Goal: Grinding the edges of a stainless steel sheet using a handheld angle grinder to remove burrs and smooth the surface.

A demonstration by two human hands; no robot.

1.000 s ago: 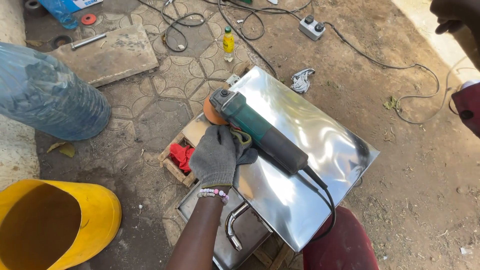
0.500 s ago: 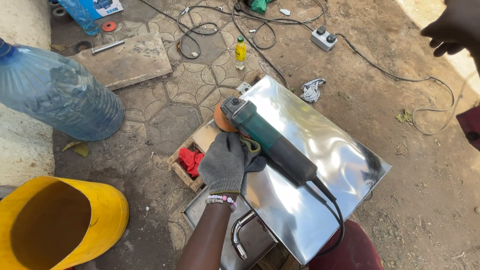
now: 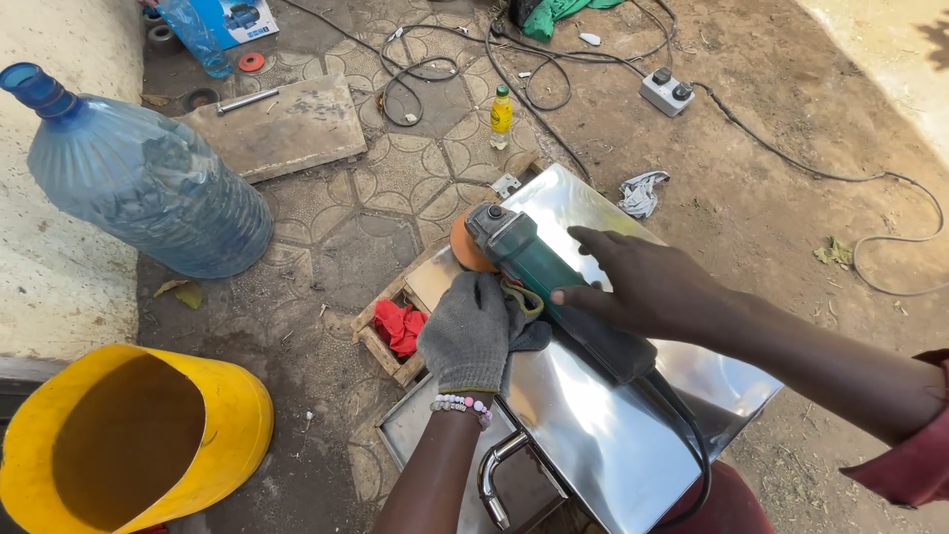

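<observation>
Nearest, the gloved left hand (image 3: 473, 331) has its grip closed around the green angle grinder (image 3: 554, 287), which lies on the shiny steel sheet (image 3: 613, 435). The bare right hand (image 3: 643, 287) rests open on the grinder's body, fingers spread. The orange disc (image 3: 463, 249) sits at the sheet's far edge. Beyond, a blue water bottle (image 3: 148, 183) lies on the paved ground.

A: Bright daylight throughout, strongest on the bare ground at the upper right of the frame.

B: Sharp focus, little blur. The steel sheet (image 3: 593, 435) at lower centre throws pale glare; shadows are soft.
</observation>
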